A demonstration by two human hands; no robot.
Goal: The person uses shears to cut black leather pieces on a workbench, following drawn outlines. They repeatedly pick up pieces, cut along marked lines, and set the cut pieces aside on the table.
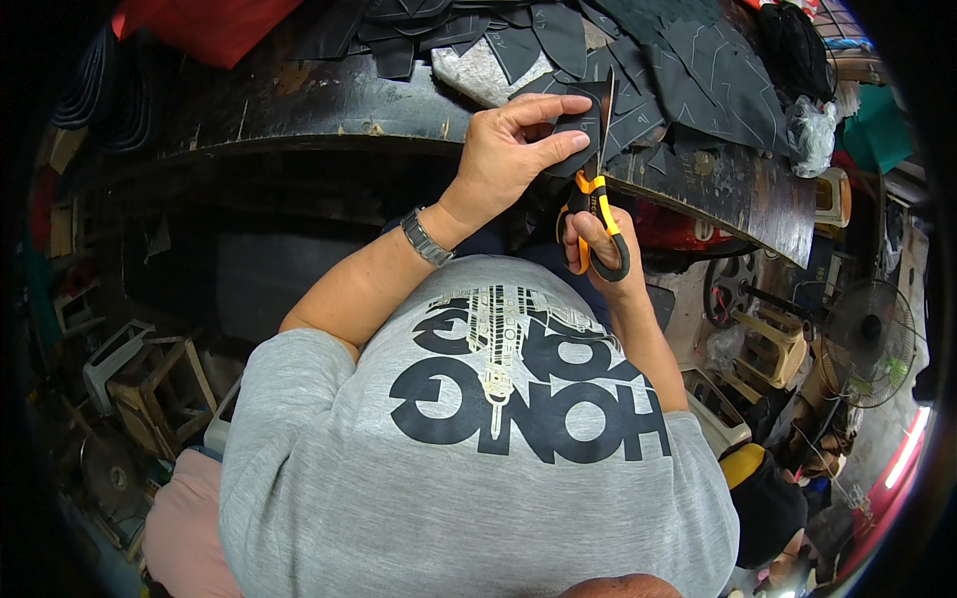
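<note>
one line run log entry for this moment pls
left hand: pinching dark material piece | right hand: in orange-handled scissors, blades up at the piece | bench: more dark cut pieces

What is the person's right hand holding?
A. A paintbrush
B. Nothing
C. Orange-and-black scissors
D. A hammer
C: the right hand has its fingers through the handles of orange-and-black scissors, blades pointing up beside the dark piece pinched in the left hand.
</note>
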